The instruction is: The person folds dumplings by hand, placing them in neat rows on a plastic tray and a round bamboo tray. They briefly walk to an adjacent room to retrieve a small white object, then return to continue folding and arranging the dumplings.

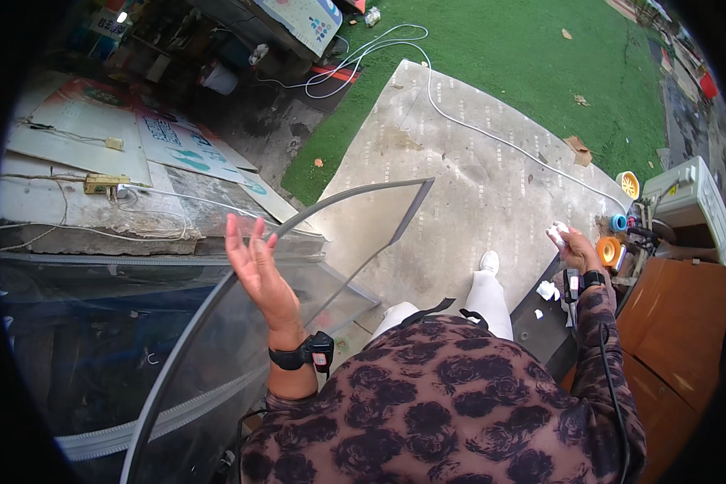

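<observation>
My left hand [260, 272] is raised with its palm turned up and its fingers apart. It overlaps the grey-bound edge of a clear plastic curtain [199, 357]; whether it touches that edge is hard to tell. The curtain's bound corner bends out over the floor ahead of me. At the right, my right hand [576, 249] grips a crumpled white tissue [556, 235] between thumb and fingers. Below that hand, more crumpled white paper [547, 291] lies on a dark surface [529, 339].
A ledge with boards and a yellow power strip [106, 183] runs along the left. A white cable [496, 142] crosses the pale floor sheet [411, 254] and green artificial turf [496, 42]. Rightward are an orange tape roll [608, 251], a white box [680, 193] and a brown wooden cabinet [677, 327].
</observation>
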Available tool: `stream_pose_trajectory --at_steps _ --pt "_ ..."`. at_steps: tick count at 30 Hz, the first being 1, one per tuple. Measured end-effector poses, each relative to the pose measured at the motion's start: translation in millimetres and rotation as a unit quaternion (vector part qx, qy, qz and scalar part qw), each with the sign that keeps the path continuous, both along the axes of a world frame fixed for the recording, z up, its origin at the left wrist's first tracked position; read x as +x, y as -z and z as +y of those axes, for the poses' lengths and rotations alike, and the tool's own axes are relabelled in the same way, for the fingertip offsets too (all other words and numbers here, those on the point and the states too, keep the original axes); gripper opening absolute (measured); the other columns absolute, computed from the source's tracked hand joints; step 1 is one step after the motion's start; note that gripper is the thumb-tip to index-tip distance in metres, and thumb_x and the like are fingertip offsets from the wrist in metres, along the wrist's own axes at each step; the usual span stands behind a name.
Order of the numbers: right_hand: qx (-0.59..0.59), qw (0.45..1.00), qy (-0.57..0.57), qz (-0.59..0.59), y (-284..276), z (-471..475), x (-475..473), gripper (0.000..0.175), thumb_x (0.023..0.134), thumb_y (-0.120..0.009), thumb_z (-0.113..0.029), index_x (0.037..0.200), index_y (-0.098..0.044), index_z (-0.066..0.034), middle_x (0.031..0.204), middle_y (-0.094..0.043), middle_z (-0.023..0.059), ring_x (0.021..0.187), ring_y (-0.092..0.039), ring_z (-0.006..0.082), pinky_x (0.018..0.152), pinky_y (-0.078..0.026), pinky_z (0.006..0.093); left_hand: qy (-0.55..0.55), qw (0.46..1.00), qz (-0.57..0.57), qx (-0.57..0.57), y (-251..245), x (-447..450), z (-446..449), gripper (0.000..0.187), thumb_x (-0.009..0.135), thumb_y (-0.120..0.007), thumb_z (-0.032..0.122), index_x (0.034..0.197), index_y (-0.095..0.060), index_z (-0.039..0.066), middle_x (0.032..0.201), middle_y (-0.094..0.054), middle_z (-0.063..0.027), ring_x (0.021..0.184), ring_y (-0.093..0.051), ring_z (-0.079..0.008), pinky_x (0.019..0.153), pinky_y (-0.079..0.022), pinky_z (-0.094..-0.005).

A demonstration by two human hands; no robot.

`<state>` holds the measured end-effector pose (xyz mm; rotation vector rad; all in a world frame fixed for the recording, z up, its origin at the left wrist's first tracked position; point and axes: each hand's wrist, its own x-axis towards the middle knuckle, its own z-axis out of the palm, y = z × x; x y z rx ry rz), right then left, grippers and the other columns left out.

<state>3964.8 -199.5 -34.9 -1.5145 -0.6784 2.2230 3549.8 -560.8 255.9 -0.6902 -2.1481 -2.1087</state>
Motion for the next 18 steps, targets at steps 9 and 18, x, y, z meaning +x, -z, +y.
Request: stream_pose_trajectory --at_steps 9,18 --pt "0.033 0.950 -0.306 0.062 -33 90 -261 0.030 0.096 -0.060 -0.002 0.125 -0.056 0.0074 0.118 -0.066 0.0142 0.103 -0.069 0.0252 0.093 -0.059 0.0306 -0.098 0.945 -0.311 -0.035 134 -79 -10 0.022 0.100 -0.062 0.016 0.118 -0.064 0.004 0.112 -0.068 -0.0042 0.099 -0.064 -0.0110 0.084 -0.051 -0.0244" --pt "0.034 0.894 -0.443 0.063 -29 115 -508 0.026 0.096 -0.059 -0.001 0.120 -0.059 0.0082 0.115 -0.067 0.0133 0.103 -0.069 0.0262 0.095 -0.057 0.0339 -0.245 0.843 -0.473 -0.078 291 -194 -48 0.018 0.093 -0.074 0.026 0.093 -0.062 0.012 0.089 -0.063 0.0038 0.084 -0.061 -0.0089 0.076 -0.052 -0.0274"
